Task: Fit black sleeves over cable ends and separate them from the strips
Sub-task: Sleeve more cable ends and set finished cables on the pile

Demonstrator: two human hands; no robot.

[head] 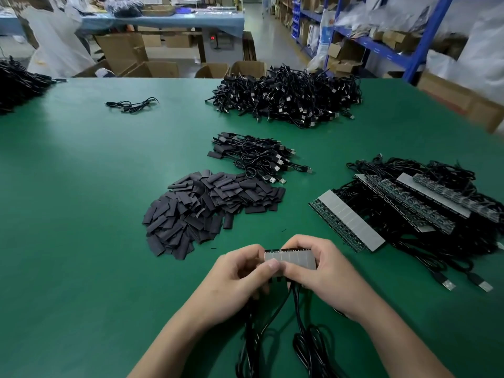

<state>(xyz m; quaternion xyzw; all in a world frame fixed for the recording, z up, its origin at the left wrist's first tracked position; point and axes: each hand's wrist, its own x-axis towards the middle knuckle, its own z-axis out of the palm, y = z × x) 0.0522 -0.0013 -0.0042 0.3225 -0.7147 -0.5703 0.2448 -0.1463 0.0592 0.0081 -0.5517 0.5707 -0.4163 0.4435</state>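
Grey strip (290, 259), black cables (299, 309) dangling beneath, pinched by fingers of left hand (240, 276) and right hand (326, 271).

One view: head-worn, wide-angle, facing forward and down across the worktop (81, 186); hands (324, 271) close below, shelves (381, 45) far right.

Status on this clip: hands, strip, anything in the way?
Grip: left hand and right hand both pinch short strip. Its cables trail toward the person. Nothing between hands and sleeve pile.
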